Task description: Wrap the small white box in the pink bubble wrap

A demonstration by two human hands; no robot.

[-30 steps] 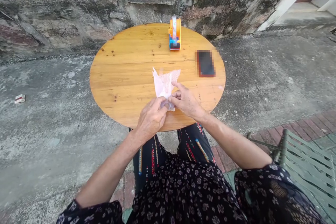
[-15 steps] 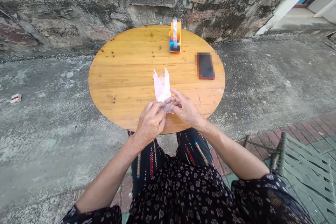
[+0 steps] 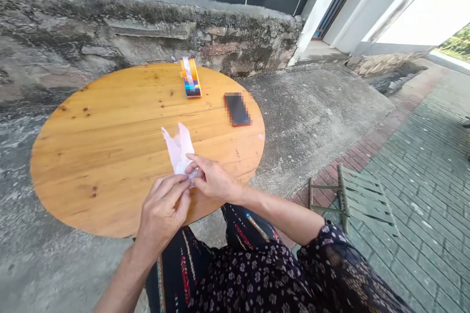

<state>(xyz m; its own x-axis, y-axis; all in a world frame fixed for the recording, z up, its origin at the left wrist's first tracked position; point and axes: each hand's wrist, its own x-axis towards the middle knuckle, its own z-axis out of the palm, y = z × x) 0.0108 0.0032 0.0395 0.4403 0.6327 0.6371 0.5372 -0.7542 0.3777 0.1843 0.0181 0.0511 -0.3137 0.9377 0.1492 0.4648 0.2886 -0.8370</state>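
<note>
A thin pale-pink plastic bag (image 3: 178, 149) stands up from my fingers over the near part of the round wooden table (image 3: 91, 142). My left hand (image 3: 163, 210) pinches the bag's lower end with its fingertips. My right hand (image 3: 211, 181) meets it from the right, fingers closed on the same lower end. Both hands hover just above the table's near edge. Whatever sits inside the bag's bottom is hidden by my fingers.
An orange and blue tape dispenser (image 3: 191, 78) stands at the table's far side. A dark phone (image 3: 237, 108) lies to its right. A rough stone wall (image 3: 128, 24) runs behind. A green slatted chair (image 3: 362, 203) stands on brick paving at my right.
The view has swung to the right, so the table now sits at left. The bag's spread top has gathered into a narrower shape. Both hands keep their pinch on its lower end.
</note>
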